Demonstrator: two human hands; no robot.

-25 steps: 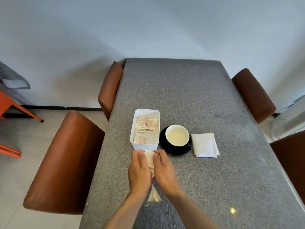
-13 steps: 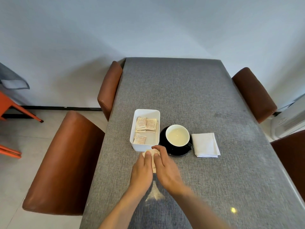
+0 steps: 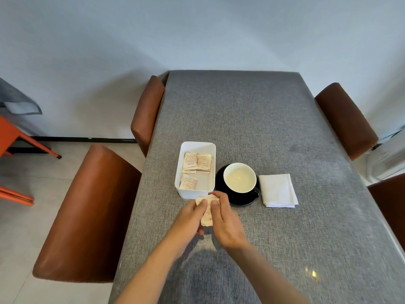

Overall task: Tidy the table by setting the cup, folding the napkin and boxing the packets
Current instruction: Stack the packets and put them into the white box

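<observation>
A white box [image 3: 178,174] stands on the grey table [image 3: 252,119] with several beige packets [image 3: 197,162] inside. Right of it a cream cup [image 3: 240,180] sits on a black saucer [image 3: 221,187]. A folded white napkin [image 3: 277,190] lies right of the saucer. Just in front of the box, my left hand [image 3: 188,218] and my right hand [image 3: 225,218] together hold a small bunch of packets [image 3: 206,213] between their fingers, close to the tabletop. The hands cover most of that bunch.
Brown leather chairs stand at the left [image 3: 87,216], [image 3: 146,115] and at the right [image 3: 344,119] of the table. An orange chair frame [image 3: 13,150] is on the floor far left. A white appliance [image 3: 390,159] stands at the right edge.
Both hands with the packets have drawn closer together and shifted slightly right in front of the box. Box, cup and napkin have stayed put.
</observation>
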